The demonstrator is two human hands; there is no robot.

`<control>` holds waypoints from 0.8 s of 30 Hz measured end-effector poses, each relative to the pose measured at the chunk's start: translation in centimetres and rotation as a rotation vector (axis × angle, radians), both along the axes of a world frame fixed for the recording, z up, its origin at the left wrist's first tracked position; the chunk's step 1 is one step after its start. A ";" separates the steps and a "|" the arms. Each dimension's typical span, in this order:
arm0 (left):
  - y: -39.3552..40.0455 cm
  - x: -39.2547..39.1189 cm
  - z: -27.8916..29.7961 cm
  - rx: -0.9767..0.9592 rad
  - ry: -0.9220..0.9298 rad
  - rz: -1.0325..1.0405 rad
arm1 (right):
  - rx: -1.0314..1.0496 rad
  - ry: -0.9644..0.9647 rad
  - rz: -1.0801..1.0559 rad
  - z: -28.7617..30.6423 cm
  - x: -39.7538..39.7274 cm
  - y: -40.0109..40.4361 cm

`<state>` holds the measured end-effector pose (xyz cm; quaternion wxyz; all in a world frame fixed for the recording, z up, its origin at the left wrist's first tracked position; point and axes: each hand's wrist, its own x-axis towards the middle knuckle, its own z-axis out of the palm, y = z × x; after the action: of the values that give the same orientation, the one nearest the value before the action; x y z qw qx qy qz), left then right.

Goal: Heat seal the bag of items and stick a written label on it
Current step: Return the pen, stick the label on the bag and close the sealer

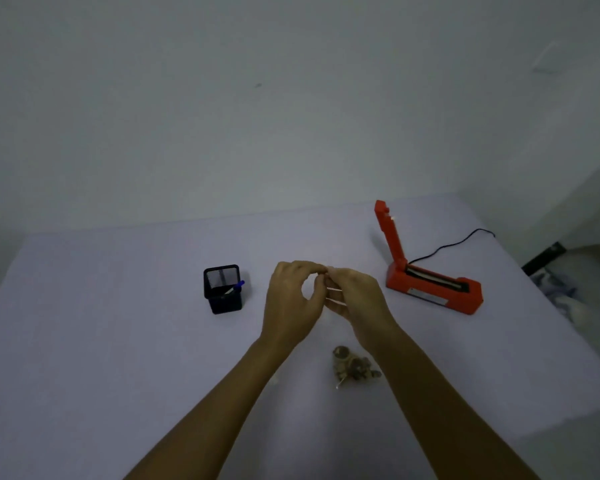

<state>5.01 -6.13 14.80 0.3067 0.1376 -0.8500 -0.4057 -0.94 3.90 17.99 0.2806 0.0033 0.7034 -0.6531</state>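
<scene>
Left of my hands: pen holder on the table, pen in it.
Right: heat sealer, cable behind.
Nearest me: bag of items.

Plate on heat sealer: possibly text, unreadable.

A big pale table stands against a plain grey wall. The light is dim. Dark floor shows at right.
</scene>
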 end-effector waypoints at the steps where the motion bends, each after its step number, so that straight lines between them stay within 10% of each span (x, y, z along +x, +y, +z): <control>1: 0.4 -0.7 -0.5 0.049 -0.015 -0.002 | 0.028 -0.006 0.022 -0.5 -0.8 0.7; 14: 2.1 -6.9 -11.5 0.591 -0.538 -0.023 | 0.393 -0.155 0.268 -10.8 -9.3 6.0; 24: 3.0 -8.7 -16.4 0.616 -0.683 0.127 | 0.505 -0.178 0.417 -17.0 -12.4 6.1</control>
<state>-3.64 -3.09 -1.57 -0.0218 0.3996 -0.7323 -0.5510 -13.32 10.04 1.03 0.4587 -0.0140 0.8011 -0.3842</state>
